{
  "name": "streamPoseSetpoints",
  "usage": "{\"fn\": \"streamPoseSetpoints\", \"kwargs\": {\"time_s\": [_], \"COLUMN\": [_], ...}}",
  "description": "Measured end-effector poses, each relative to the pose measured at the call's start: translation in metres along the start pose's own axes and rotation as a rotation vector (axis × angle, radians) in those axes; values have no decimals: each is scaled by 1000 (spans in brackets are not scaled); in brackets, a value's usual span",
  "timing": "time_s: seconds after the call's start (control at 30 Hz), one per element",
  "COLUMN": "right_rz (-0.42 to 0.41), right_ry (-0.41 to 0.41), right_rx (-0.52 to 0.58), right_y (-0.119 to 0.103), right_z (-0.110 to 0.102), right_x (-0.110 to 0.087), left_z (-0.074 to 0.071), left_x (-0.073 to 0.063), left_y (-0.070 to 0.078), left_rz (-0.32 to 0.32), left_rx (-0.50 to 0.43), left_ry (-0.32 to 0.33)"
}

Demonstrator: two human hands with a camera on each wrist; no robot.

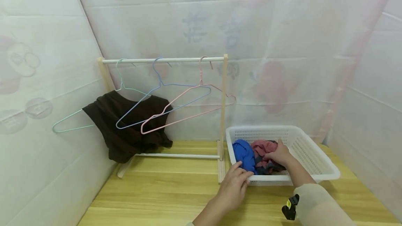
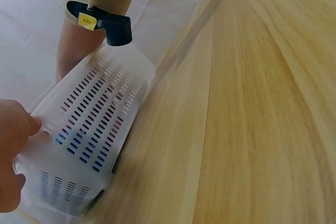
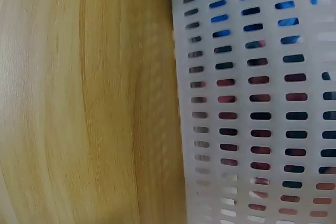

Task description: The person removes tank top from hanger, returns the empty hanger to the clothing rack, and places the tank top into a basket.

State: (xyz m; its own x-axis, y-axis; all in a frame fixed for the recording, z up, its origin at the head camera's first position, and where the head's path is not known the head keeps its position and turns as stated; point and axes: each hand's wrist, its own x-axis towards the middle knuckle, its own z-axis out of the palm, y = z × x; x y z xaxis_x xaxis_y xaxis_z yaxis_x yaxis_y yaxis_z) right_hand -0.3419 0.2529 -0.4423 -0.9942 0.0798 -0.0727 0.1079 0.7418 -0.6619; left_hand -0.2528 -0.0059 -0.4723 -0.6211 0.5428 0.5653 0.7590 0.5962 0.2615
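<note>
A white plastic basket [image 1: 326, 170] with slotted sides holds a blue cloth [image 1: 243, 154] and a red and dark patterned cloth [image 1: 262, 147]. My left hand [image 1: 233, 186] grips the basket's near left rim; the left wrist view shows that hand [image 2: 13, 150] at the slotted wall [image 2: 94, 114]. Reaching over the near rim, my right hand [image 1: 279, 154] holds the red and dark cloth between thumb and fingers. Its fingertips are partly hidden in the folds. The right wrist view shows the basket wall [image 3: 241, 106], with blue and red fabric behind the slots.
Left of the basket stands a rack with a white rail [image 1: 182, 60]. From it hang a green hanger [image 1: 67, 118] bearing a dark brown garment [image 1: 125, 128], a bare blue hanger [image 1: 132, 109] and a bare pink hanger [image 1: 185, 118]. Printed sheets [image 1: 301, 44] enclose the wooden table [image 1: 163, 198].
</note>
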Motion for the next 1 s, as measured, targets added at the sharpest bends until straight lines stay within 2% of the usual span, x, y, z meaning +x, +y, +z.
{"fn": "streamPoseSetpoints", "kwargs": {"time_s": [0.13,0.37,0.47,0.6,0.8,0.93,1.0], "right_rz": [-19,-28,-13,-1,-25,4,5], "right_ry": [43,78,69,11,-67,-102,-112], "right_rx": [9,-71,-86,-79,23,139,157], "right_y": [-3,-7,-8,-7,2,4,5], "right_z": [-4,-8,-8,-7,-1,0,0], "right_x": [0,0,-1,-6,-5,-5,-5], "left_z": [0,1,3,3,2,2,2], "left_x": [0,1,0,0,0,0,-1], "left_y": [0,-1,-2,-2,-1,-1,-1], "left_rz": [9,20,20,19,19,13,10], "left_rx": [7,17,22,30,26,15,13], "left_ry": [7,17,14,10,12,7,4]}}
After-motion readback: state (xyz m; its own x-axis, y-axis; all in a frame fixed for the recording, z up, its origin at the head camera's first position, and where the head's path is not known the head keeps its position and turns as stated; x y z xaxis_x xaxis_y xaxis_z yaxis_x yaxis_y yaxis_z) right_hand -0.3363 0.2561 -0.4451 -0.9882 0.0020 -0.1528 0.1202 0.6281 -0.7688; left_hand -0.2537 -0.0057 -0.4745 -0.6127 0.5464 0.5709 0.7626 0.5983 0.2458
